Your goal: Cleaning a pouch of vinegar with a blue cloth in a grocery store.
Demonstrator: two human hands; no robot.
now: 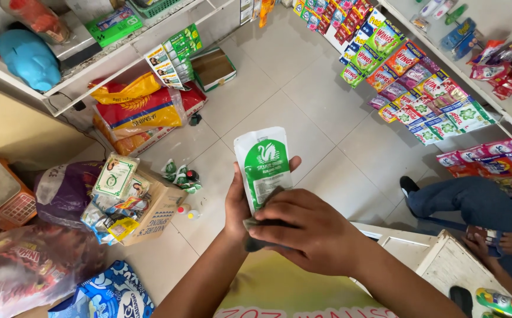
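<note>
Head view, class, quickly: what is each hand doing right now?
Left hand: closed, holding the green-and-white plastic pouch.
Right hand: closed over the pouch's lower end; what it pinches cannot be told.

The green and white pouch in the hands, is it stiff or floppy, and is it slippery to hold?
The pouch is probably soft: it looks like a thin flat sachet, held upright only by the left hand behind it. Its glossy film may be a little slippery. It seems light, since the right hand only rests across its lower end.
</note>
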